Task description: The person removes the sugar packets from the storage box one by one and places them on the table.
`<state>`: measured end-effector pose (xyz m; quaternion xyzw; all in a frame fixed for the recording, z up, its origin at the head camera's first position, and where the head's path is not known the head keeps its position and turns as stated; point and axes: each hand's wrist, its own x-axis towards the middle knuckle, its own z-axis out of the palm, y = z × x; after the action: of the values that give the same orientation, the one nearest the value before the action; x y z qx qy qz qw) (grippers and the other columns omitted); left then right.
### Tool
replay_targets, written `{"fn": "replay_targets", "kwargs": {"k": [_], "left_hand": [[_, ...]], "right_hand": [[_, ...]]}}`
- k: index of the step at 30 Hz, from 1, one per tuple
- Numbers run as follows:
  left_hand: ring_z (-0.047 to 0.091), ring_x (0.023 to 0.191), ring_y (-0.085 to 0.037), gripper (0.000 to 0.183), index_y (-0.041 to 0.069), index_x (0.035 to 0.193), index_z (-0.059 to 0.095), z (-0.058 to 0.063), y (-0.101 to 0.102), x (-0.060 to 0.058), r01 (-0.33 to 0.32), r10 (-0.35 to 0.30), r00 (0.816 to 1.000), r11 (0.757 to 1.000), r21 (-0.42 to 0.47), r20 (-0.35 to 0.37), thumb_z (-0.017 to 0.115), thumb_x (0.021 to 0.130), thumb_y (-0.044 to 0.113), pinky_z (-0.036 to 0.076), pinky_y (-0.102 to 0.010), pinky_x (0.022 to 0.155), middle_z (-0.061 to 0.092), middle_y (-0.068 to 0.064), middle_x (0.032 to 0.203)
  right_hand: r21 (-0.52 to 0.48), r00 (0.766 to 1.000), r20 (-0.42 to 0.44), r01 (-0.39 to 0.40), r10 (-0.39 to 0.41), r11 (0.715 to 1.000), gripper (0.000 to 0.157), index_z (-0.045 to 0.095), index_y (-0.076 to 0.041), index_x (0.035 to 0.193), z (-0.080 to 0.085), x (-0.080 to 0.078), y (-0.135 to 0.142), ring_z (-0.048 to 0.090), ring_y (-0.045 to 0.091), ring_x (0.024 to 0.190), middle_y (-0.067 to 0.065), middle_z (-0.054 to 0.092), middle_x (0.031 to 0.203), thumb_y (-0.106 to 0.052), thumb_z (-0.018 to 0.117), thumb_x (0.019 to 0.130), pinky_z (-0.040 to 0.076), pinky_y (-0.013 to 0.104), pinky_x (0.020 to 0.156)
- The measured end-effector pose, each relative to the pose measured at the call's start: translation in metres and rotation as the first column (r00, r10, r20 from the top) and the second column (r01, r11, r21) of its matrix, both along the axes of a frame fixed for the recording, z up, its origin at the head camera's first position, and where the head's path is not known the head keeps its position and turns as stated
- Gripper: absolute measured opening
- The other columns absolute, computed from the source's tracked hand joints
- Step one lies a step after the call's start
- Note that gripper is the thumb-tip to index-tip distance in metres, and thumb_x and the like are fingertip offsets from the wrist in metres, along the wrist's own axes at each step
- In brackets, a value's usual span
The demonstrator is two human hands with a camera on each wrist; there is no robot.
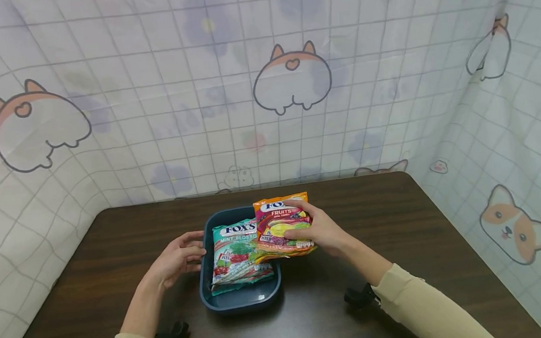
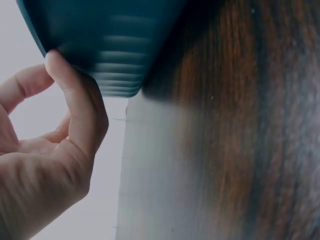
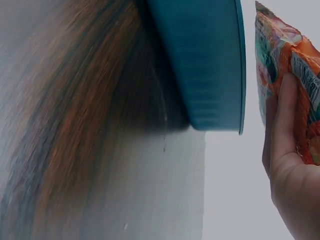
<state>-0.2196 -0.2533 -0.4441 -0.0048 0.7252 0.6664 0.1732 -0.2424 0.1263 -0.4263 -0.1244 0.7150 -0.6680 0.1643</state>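
Observation:
My right hand (image 1: 318, 230) grips an orange and maroon candy bag (image 1: 273, 218) marked FOX'S FRUITS, fingers over its front. The bag is held over the right side of a dark blue plastic basket (image 1: 242, 308), above its rim in the right wrist view. Inside the basket lies a green FOX'S candy bag (image 1: 231, 249) with mint lettering, its upper right part hidden by the orange bag. At the basket's left wall is my left hand (image 1: 180, 257), its loosely bent fingers touching the outside; in the left wrist view a fingertip (image 2: 56, 62) rests against the wall near the rim.
The basket stands on a dark brown wooden table (image 1: 356, 200). Behind and beside the table hangs a white gridded cloth (image 1: 192, 101) with corgi drawings. Black straps with small devices (image 1: 359, 295) sit on both wrists.

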Motion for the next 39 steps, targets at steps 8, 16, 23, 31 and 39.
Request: {"fn": "replay_targets", "kwargs": {"k": [8, 16, 23, 31, 39], "left_hand": [[0.064, 0.082, -0.017, 0.057, -0.003, 0.151, 0.033, -0.003, 0.003, 0.002, -0.050, 0.050, 0.999, 0.998, -0.024, -0.004, 0.057, 0.101, 0.006, 0.059, -0.030, 0.072, 0.062, -0.019, 0.122], [0.062, 0.079, -0.017, 0.055, -0.005, 0.149, 0.035, 0.000, 0.003, 0.001, -0.061, 0.060, 0.998, 0.997, -0.043, -0.031, 0.057, 0.100, 0.005, 0.058, -0.028, 0.069, 0.063, -0.019, 0.118], [0.061, 0.077, -0.016, 0.054, -0.006, 0.148, 0.037, 0.001, 0.005, 0.000, -0.066, 0.063, 0.997, 0.996, -0.061, -0.046, 0.057, 0.099, 0.004, 0.057, -0.028, 0.068, 0.062, -0.020, 0.118], [0.062, 0.080, -0.018, 0.054, -0.006, 0.147, 0.038, 0.002, 0.005, 0.000, -0.084, 0.078, 0.995, 0.992, -0.098, -0.065, 0.058, 0.098, 0.004, 0.057, -0.029, 0.068, 0.060, -0.025, 0.124], [0.062, 0.082, -0.019, 0.056, -0.005, 0.149, 0.038, 0.001, 0.003, 0.000, -0.079, 0.074, 0.996, 0.992, -0.102, -0.057, 0.059, 0.098, 0.005, 0.058, -0.029, 0.070, 0.060, -0.024, 0.125]], "right_hand": [[0.013, 0.999, 0.033, 0.032, -0.032, 0.999, 0.076, 0.043, -0.024, 0.156, -0.006, -0.003, 0.018, 0.059, 0.031, 0.108, 0.020, 0.046, 0.138, -0.020, 0.081, 0.090, 0.057, 0.036, 0.086], [0.046, 0.997, 0.059, 0.050, -0.053, 0.998, 0.076, 0.041, -0.024, 0.157, -0.009, -0.015, 0.034, 0.057, 0.031, 0.109, 0.020, 0.045, 0.139, -0.020, 0.080, 0.091, 0.056, 0.035, 0.087], [0.074, 0.994, 0.085, 0.067, -0.073, 0.995, 0.077, 0.040, -0.024, 0.157, -0.018, -0.028, 0.044, 0.054, 0.033, 0.114, 0.019, 0.042, 0.144, -0.022, 0.080, 0.092, 0.054, 0.036, 0.089], [0.068, 0.994, 0.103, 0.038, -0.045, 0.997, 0.076, 0.038, -0.023, 0.158, -0.029, -0.045, 0.054, 0.057, 0.031, 0.111, 0.020, 0.044, 0.143, -0.020, 0.078, 0.093, 0.056, 0.036, 0.086], [0.106, 0.996, 0.094, -0.009, -0.001, 0.994, 0.077, 0.040, -0.020, 0.158, -0.041, -0.054, 0.052, 0.059, 0.030, 0.109, 0.021, 0.048, 0.139, -0.020, 0.080, 0.092, 0.055, 0.036, 0.087]]}}
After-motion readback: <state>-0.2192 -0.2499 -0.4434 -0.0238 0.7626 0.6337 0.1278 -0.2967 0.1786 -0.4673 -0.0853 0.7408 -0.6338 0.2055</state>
